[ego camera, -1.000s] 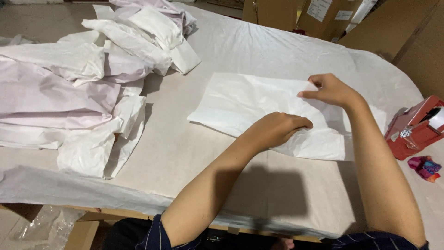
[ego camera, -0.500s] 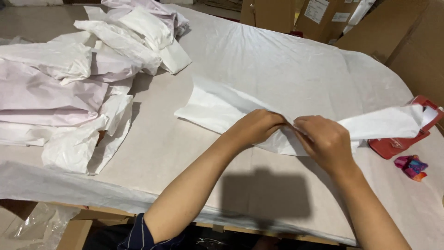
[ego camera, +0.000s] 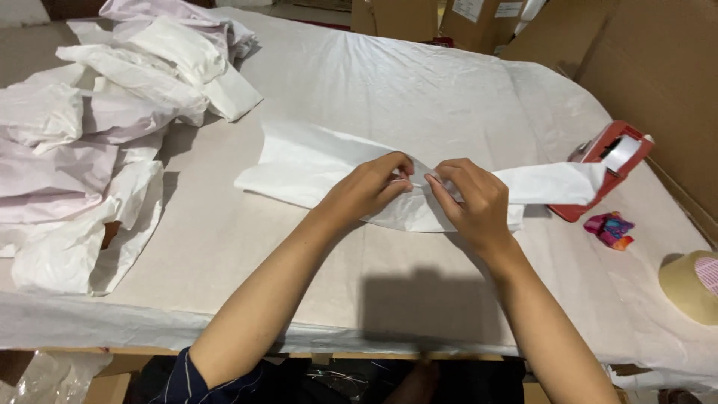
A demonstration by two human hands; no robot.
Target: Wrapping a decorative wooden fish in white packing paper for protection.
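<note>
White folded sheet (ego camera: 321, 168) lay pinched between both hands at the table's (ego camera: 419, 82) centre: the left hand (ego camera: 370, 187) gripped its edge, and the right hand (ego camera: 471, 198) met it fingertip to fingertip, clamped on the same fold. From them the sheet spread toward ten o'clock and three o'clock, its end draped against a red tape dispenser (ego camera: 609, 161). Crumpled white wrappings (ego camera: 97, 142) lay piled at nine o'clock.

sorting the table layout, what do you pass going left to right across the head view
pile of white wrapped bundles → left hand → right hand → red tape dispenser → small pink and blue object → tape roll
</note>
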